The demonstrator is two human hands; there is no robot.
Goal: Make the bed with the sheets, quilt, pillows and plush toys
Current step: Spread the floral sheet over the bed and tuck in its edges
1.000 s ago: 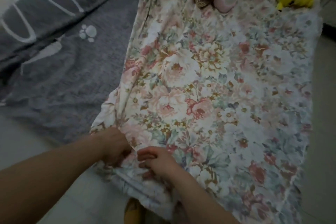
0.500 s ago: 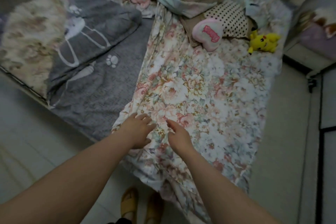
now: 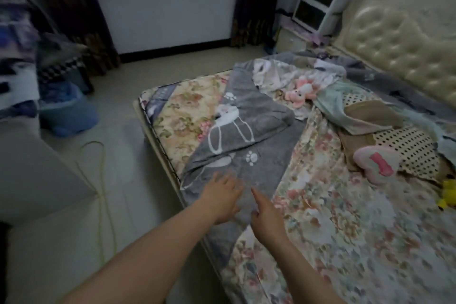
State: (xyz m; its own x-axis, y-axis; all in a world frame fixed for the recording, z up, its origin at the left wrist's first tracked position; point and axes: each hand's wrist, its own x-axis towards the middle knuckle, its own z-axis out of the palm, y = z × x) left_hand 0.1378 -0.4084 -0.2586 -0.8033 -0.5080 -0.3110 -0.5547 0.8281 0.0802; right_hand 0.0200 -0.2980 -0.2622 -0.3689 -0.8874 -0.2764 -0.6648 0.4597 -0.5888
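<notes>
Our left hand [image 3: 222, 201] is spread, fingers apart, over the near corner of the grey quilt [image 3: 249, 131]. Our right hand [image 3: 267, 219] is just beside it, forefinger straight, the rest loosely curled, pinching nothing. Blur keeps us from telling whether either hand touches the cloth.

The quilt lies across the left part of the bed. Its far portion is folded back in a thick flap and its near corner droops over the mattress edge. We judge the step in hand to be taking hold of this quilt to spread it. We should grip the near hem with hands well apart, then open the flap before drawing it flat, so the floral sheet [image 3: 345, 224] touching its right edge is not dragged along.

Bare mattress [image 3: 182, 116] shows at the far left corner, so the cloth has room to travel that way. At the head end a pink plush toy [image 3: 299, 92], a heart pillow [image 3: 375, 164] and a spotted pillow [image 3: 409, 147] are heaped near the headboard [image 3: 399, 39]; we would lift those clear first.

The floor on our left gives stepping room along the bed, though a yellow cord [image 3: 100, 180] there could catch a foot.
</notes>
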